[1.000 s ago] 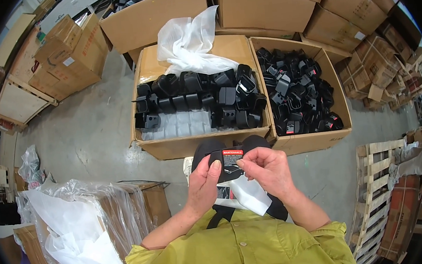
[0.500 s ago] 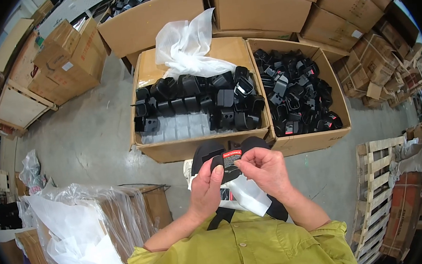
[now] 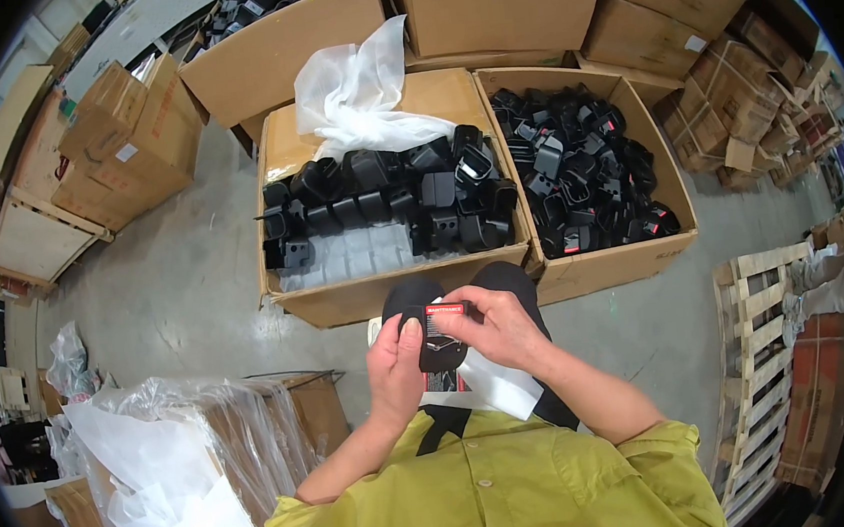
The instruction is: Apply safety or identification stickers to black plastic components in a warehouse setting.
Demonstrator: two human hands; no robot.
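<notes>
We are viewing a labelled black part (image 3: 438, 350) held ahead of the yellow-green shirt (image 3: 442, 493).
From the left, we are noting the left hand (image 3: 392, 369) pinching the part's left edge between thumb and fingers; the red-topped label (image 3: 443, 310) is facing up. The right hand (image 3: 501, 325) is resting its thumb over the label; we are unable to tell whether it is gripping. Farther right, an open carton (image 3: 623, 266) is holding loose black parts (image 3: 579, 164).

A warehouse is showing: stacked cardboard boxes (image 3: 500, 11) are lining the far edge of the concrete floor (image 3: 183, 284), a wooden pallet (image 3: 755, 367) standing near its right edge.
</notes>
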